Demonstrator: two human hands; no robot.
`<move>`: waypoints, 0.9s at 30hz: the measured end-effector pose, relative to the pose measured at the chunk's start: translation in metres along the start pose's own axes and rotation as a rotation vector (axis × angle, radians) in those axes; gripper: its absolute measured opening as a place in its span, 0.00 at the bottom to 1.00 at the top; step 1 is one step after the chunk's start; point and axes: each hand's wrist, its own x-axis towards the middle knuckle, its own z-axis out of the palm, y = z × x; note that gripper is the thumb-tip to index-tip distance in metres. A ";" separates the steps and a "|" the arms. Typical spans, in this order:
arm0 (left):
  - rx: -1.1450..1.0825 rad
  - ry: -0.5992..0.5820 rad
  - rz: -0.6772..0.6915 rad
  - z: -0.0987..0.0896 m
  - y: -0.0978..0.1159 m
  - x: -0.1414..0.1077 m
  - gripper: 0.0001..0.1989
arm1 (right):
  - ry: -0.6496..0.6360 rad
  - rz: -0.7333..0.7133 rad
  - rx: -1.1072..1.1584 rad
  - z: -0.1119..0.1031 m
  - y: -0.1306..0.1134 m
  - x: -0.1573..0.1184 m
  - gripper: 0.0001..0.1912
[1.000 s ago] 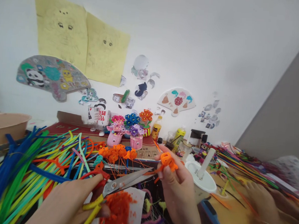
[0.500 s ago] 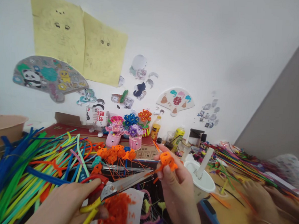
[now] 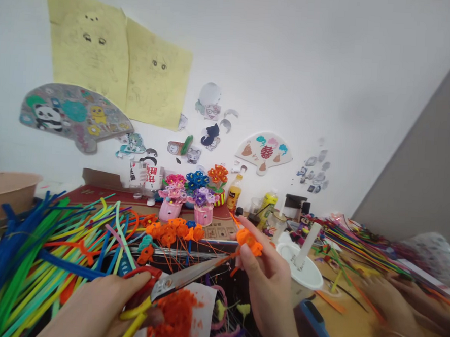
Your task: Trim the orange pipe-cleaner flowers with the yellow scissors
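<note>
At the left, a round tan basin (image 3: 8,193) is standing beyond a bundle of blue fuzzy craft stems (image 3: 5,277), and a loose pile of green, yellow and turquoise fuzzy stems (image 3: 63,260) is spreading beside it. In front of the pile, the left hand (image 3: 102,301) is clamping on the red and yellow handles of a pair of metal scissors (image 3: 187,279), whose narrow blades are pointing right and slightly far. Below the blades, orange fluff (image 3: 174,313) is lying on a sheet of white paper (image 3: 204,309). Farther back, a cluster of orange fuzzy flowers (image 3: 170,232) on thin stems is resting near two pink pots (image 3: 203,215) of purple and pink flowers.

Right of the scissors, the right hand (image 3: 269,280) is pinching an orange fuzzy flower (image 3: 249,242) between thumb and fingers. The scissor tips are reaching close under that flower; whether they are touching it, I cannot tell. A white round lid (image 3: 308,273) with an upright white tube (image 3: 309,245) is sitting just beyond the right hand. At the far right, another person's hand (image 3: 383,295) is hovering or resting, blurred, over the wooden counter (image 3: 352,324), near multicoloured fuzzy stems (image 3: 368,253).
</note>
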 end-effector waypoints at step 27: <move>-0.231 0.011 0.058 -0.002 0.003 -0.007 0.13 | -0.111 0.133 0.037 -0.011 0.007 0.008 0.16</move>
